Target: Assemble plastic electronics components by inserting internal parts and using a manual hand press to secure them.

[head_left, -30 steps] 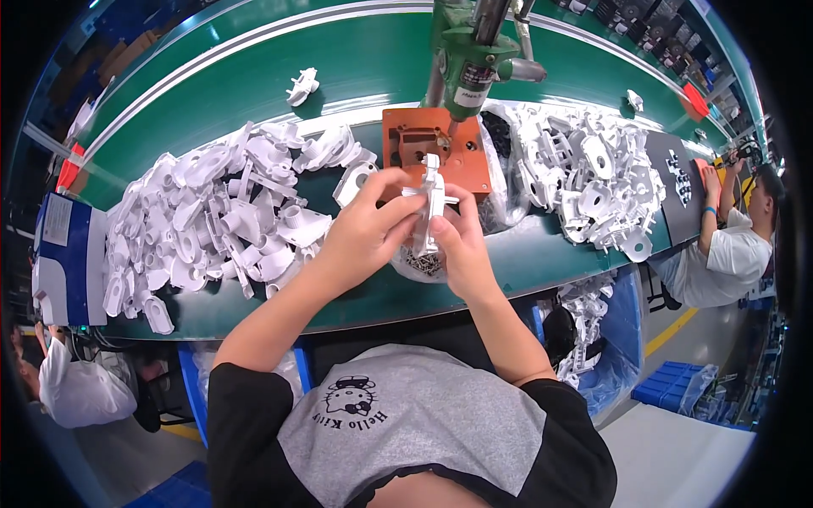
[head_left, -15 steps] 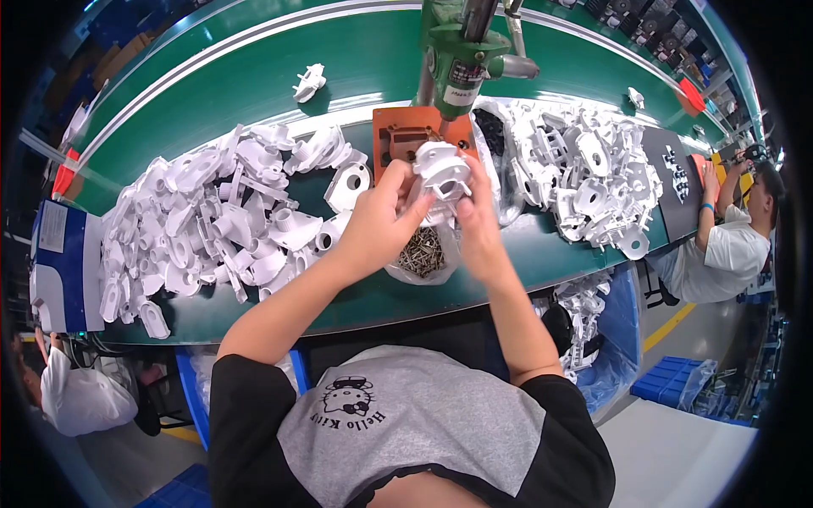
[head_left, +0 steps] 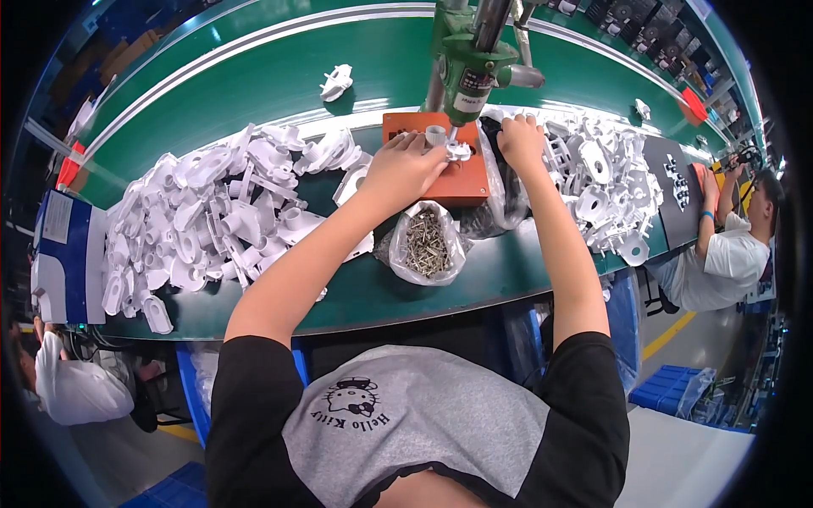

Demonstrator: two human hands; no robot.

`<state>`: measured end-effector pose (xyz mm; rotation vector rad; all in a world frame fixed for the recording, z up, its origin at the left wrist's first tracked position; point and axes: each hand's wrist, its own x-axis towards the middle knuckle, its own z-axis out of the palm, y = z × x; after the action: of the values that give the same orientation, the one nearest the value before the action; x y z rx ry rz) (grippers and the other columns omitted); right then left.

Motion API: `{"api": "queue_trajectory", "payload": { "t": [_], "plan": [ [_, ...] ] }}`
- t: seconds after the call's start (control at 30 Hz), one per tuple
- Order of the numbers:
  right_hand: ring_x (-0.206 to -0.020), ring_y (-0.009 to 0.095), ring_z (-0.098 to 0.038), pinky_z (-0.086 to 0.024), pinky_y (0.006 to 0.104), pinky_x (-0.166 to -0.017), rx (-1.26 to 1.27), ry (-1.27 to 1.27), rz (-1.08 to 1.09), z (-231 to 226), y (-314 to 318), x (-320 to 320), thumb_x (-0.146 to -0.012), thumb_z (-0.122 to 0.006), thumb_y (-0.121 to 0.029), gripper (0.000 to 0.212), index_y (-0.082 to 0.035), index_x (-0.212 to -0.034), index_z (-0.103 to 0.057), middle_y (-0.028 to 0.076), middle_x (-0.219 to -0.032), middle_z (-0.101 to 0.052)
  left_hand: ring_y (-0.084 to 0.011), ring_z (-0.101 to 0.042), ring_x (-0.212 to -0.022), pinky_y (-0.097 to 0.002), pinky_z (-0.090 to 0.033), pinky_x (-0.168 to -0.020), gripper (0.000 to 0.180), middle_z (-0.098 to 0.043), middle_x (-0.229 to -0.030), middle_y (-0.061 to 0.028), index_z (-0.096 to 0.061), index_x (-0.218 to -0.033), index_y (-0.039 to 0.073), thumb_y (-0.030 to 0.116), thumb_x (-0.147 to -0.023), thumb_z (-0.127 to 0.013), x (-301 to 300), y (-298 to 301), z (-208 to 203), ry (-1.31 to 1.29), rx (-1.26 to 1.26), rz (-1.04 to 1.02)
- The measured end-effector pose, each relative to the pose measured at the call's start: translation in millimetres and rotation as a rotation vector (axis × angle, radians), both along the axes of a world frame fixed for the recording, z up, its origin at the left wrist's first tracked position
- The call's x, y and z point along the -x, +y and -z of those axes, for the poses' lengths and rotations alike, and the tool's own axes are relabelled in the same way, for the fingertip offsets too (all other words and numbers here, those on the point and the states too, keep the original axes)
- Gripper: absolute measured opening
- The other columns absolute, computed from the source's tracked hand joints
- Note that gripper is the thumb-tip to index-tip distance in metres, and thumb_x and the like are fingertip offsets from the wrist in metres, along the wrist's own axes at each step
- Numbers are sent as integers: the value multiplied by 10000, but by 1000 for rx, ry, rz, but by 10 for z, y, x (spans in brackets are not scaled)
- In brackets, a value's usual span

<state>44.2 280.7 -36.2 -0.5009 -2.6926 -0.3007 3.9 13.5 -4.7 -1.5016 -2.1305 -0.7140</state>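
Note:
A white plastic part (head_left: 458,152) with a short round tube sits in the orange fixture (head_left: 467,184). My left hand (head_left: 405,173) is closed on the part's left side and holds it there. Just above it comes the tip of a green machine head (head_left: 468,80), such as a screwdriving press. To the right, my right hand (head_left: 520,140) curls its fingers down at a clear bag of small black pieces (head_left: 493,140). What those fingertips pinch, if anything, is hidden. Nearest to me lies an open bag of metal screws (head_left: 428,245).
Heaps of white plastic parts lie left (head_left: 195,212) and right (head_left: 597,169) on the green table. Behind runs a green conveyor belt (head_left: 254,76) carrying a loose white part (head_left: 337,82). A blue and white box (head_left: 68,258) stands far left. A co-worker (head_left: 732,229) sits at right.
The white part went from between both hands down into the orange fixture, with my left hand still on it. My right hand let go and moved right to the black pieces.

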Motion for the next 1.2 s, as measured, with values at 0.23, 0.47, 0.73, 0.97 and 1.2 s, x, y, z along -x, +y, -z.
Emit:
{"api": "queue_trajectory", "payload": {
  "t": [0.23,0.47,0.73,0.97,1.2],
  "plan": [
    [-888,280,-599,-428,454,-772,94,46,5,-121,-79,-84,-763,-556,-172,143,-104,-832,-662,110,-835,-656,-395,-591,-1022,-460,-447,-926,144,-620,-996,-232,-571,-937,98,210,-848,-578,11,30,68,-36,-34,-5],
    [-815,229,-664,-491,289,-753,903,276,-267,-635,-355,-240,-784,-649,-117,152,-34,-906,-686,137,-845,-690,-393,-578,-1051,-464,-438,-937,140,-609,-1022,-241,-580,-921,87,142,-792,-579,46,-12,166,120,-59,-2],
    [-870,167,-578,-420,290,-838,1270,121,-446,-459,-641,-152,-795,-618,-120,199,47,-891,-667,87,-921,-638,-370,-566,-1085,-448,-427,-955,164,-596,-1087,-257,-592,-934,89,113,-779,-541,48,-50,135,56,6,4],
    [-979,203,-554,-415,301,-863,1396,150,-461,-400,-694,-151,-785,-621,-108,206,70,-882,-657,100,-1017,-586,-367,-567,-1090,-440,-425,-955,139,-597,-1099,-260,-600,-908,76,121,-790,-543,78,-71,152,36,26,-12],
    [-1011,269,-521,-395,330,-890,1142,173,-527,-247,-761,-88,-773,-645,-125,182,53,-807,-656,139,-1039,-599,-366,-596,-1024,-449,-443,-915,156,-615,-1047,-258,-609,-856,66,203,-783,-597,32,-27,113,36,17,-6]
  ]
}}
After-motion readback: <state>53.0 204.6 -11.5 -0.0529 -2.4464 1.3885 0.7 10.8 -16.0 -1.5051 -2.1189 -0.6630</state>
